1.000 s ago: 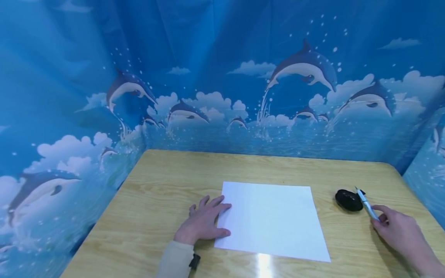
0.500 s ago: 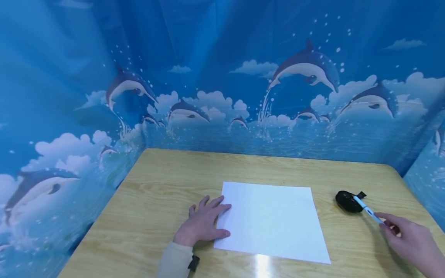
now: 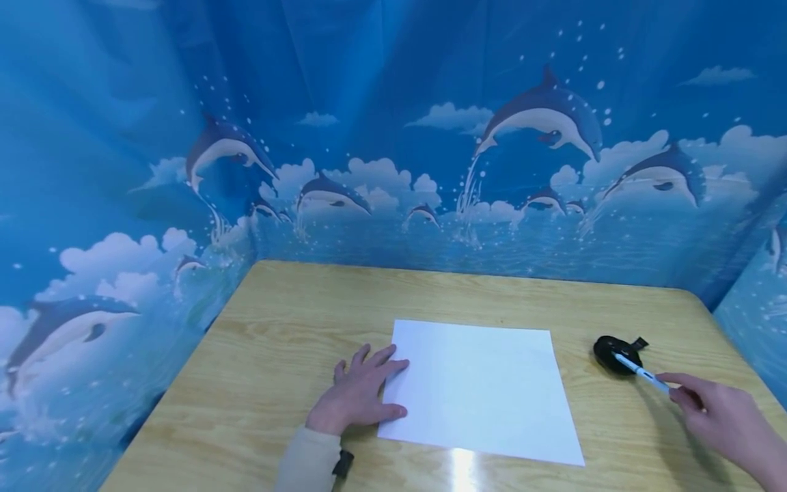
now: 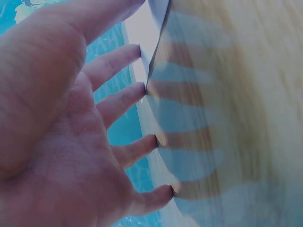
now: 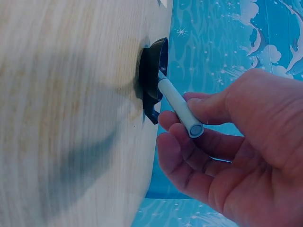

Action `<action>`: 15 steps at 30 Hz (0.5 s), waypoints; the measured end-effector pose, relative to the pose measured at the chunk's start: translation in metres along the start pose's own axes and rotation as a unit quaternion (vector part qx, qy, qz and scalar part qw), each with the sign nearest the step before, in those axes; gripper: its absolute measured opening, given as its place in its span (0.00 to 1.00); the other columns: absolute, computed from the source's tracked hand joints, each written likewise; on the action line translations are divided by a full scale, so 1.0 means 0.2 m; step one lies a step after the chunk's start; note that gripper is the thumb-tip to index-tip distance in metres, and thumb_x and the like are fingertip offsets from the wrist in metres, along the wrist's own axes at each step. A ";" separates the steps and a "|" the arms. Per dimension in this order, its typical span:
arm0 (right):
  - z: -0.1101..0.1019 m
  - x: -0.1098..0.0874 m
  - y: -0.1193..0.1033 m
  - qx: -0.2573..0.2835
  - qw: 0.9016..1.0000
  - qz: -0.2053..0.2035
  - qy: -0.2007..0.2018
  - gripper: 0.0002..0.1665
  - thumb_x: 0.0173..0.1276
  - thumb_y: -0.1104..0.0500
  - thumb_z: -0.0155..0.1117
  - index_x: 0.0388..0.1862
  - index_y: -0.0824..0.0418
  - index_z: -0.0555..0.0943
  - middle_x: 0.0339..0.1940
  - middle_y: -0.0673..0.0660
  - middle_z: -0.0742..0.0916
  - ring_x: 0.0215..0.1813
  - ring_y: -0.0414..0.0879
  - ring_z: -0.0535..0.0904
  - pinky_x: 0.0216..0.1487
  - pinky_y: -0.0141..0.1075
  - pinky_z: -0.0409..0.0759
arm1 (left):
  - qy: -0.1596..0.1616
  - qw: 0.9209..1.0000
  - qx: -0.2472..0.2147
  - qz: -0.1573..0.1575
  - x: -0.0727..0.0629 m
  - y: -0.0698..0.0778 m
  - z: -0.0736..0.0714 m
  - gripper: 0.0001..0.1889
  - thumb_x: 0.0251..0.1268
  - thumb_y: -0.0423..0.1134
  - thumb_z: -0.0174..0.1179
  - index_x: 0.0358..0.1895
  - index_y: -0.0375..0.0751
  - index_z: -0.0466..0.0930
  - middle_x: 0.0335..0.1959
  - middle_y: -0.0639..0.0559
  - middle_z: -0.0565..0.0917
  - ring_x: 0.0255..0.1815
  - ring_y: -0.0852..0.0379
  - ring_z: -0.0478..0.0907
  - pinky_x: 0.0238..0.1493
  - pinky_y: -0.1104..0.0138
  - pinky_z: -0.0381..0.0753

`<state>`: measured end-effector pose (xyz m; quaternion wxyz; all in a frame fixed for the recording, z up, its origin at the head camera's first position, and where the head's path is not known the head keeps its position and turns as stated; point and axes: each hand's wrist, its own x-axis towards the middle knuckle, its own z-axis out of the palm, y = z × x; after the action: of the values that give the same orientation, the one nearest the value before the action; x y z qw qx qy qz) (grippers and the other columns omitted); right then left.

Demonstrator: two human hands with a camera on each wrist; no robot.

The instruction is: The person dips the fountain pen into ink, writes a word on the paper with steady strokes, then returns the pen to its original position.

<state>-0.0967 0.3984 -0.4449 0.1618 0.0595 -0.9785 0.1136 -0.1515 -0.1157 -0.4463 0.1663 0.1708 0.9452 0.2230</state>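
Note:
My left hand [image 3: 359, 398] rests on the table with its fingers spread. Its thumb and index finger lie over the left edge of a white sheet of paper [image 3: 482, 393]. At the right, my right hand [image 3: 722, 413] pinches a light blue pen [image 3: 647, 375] near its rear end, between thumb and fingers. The pen's front end reaches a small black rounded dish [image 3: 605, 350] with a tab at its side. In the right wrist view the pen [image 5: 179, 104] slants up toward the hollow of the dish [image 5: 150, 68], its tip hidden there.
A wood-grain table [image 3: 320, 301] bears everything. A blue curtain [image 3: 381, 102] printed with dolphins hangs behind it and along both sides. Light glares on the table [image 3: 464, 471] in front of the paper.
The pen first pointed up beside the dish's right edge. My right hand has tilted it leftward, so its front end is now over the dish. My left hand and the paper keep their places.

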 end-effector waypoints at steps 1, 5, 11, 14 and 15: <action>0.00 0.00 0.00 -0.002 1.000 -0.001 0.000 0.12 0.64 0.75 0.61 0.43 0.68 0.87 0.14 0.45 0.67 0.18 0.32 0.51 0.20 0.29 0.51 | 0.001 1.000 0.001 0.000 0.00 0.00 0.00 0.39 0.60 0.60 0.70 0.75 0.60 0.69 0.83 0.53 0.59 0.84 0.31 0.46 0.72 0.23 0.45; -0.01 0.02 0.00 -0.008 1.000 -0.002 -0.006 0.13 0.64 0.75 0.60 0.43 0.67 0.87 0.14 0.44 0.68 0.17 0.32 0.51 0.19 0.29 0.53 | 0.004 1.000 0.004 0.001 0.00 0.00 0.00 0.39 0.59 0.60 0.70 0.75 0.60 0.69 0.83 0.53 0.59 0.84 0.31 0.46 0.72 0.23 0.45; -0.01 0.04 0.03 -0.009 0.999 0.008 -0.034 0.15 0.64 0.75 0.59 0.45 0.66 0.87 0.20 0.53 0.83 0.19 0.34 0.55 0.19 0.31 0.56 | 0.007 1.000 0.004 0.004 0.00 0.00 0.00 0.39 0.60 0.60 0.70 0.75 0.60 0.70 0.83 0.53 0.59 0.84 0.31 0.47 0.72 0.23 0.46; -0.01 0.04 0.03 -0.005 0.999 0.016 -0.046 0.17 0.64 0.75 0.58 0.47 0.66 0.87 0.24 0.57 0.86 0.20 0.35 0.56 0.19 0.32 0.57 | 0.007 1.000 0.005 0.005 0.00 0.00 0.00 0.39 0.59 0.60 0.70 0.75 0.60 0.70 0.83 0.53 0.59 0.84 0.31 0.47 0.72 0.23 0.47; -0.01 0.04 0.03 -0.001 0.999 0.021 -0.049 0.17 0.65 0.75 0.57 0.47 0.66 0.87 0.24 0.56 0.85 0.19 0.35 0.56 0.19 0.32 0.57 | 0.008 1.000 0.005 0.005 0.00 0.00 0.00 0.39 0.59 0.60 0.70 0.75 0.60 0.70 0.83 0.53 0.59 0.84 0.31 0.47 0.72 0.23 0.46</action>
<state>-0.1053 0.4048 -0.4419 0.1110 0.0443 -0.9864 0.1132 -0.1511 -0.1163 -0.4453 0.1571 0.1745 0.9467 0.2205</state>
